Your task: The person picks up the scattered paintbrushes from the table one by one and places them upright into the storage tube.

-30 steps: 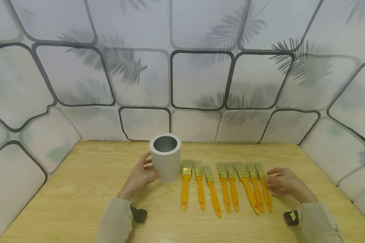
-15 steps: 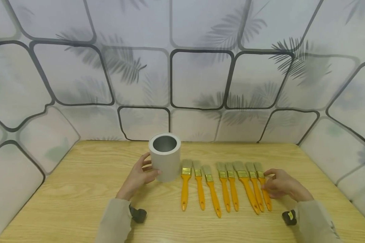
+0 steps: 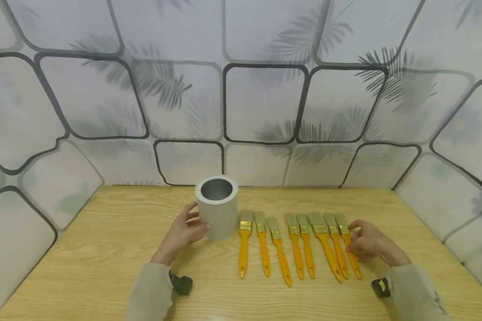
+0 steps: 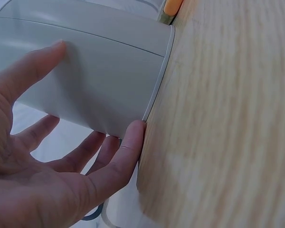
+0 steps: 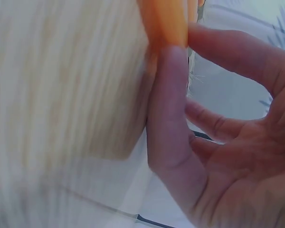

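Observation:
A light grey cylindrical container (image 3: 218, 218) with a hollow top stands upright on the wooden table. My left hand (image 3: 182, 234) holds it by its left side, thumb on the front and fingers round the back; the left wrist view shows the thumb (image 4: 52, 52) against its smooth wall. To the right lies a row of several paintbrushes with orange handles, gold-coloured ferrules and pale bristles. At the row's right end, my right hand (image 3: 369, 243) pinches the handle of the last paintbrush (image 3: 354, 263). In the right wrist view, two fingertips meet that orange handle (image 5: 171, 21).
A wide paintbrush (image 3: 243, 249) lies just right of the container. Another wide paintbrush (image 3: 328, 254) lies slanted among narrower ones near the right hand. Behind the wooden table (image 3: 104, 249) rises a patterned backdrop (image 3: 265, 107), which also closes off both sides.
My right hand has moved left onto the last paintbrush and taken its handle between the fingers; the handle's end has shifted slightly right. The left hand keeps its hold on the container.

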`<state>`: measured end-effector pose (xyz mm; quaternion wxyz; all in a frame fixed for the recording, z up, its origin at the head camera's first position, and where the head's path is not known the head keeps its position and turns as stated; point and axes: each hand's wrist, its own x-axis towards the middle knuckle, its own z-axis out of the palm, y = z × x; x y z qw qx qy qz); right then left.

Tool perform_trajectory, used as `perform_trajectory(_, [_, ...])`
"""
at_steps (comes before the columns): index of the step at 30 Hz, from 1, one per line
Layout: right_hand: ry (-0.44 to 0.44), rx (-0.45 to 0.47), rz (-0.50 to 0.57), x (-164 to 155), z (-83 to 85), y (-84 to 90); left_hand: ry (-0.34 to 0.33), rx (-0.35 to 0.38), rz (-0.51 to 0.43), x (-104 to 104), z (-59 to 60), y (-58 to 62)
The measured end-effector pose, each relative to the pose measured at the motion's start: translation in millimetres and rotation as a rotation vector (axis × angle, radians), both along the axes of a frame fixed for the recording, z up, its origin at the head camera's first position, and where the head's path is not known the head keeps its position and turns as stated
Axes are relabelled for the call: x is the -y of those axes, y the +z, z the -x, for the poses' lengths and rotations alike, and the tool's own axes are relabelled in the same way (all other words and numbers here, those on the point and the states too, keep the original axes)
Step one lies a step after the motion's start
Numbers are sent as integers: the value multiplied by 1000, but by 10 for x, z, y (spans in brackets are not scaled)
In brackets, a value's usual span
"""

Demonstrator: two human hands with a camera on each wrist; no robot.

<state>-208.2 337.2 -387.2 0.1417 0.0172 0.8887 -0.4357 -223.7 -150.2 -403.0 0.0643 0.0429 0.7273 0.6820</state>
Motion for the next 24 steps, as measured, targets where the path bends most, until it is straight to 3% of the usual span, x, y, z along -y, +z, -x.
perform_trajectory(14, [5,-38,-29,6,19,48,-8,13,-25,8,-34,32])
perform_trajectory(24, [-1,-70,68,-110,-24,5,-5,20,-36,-2,-26,10])
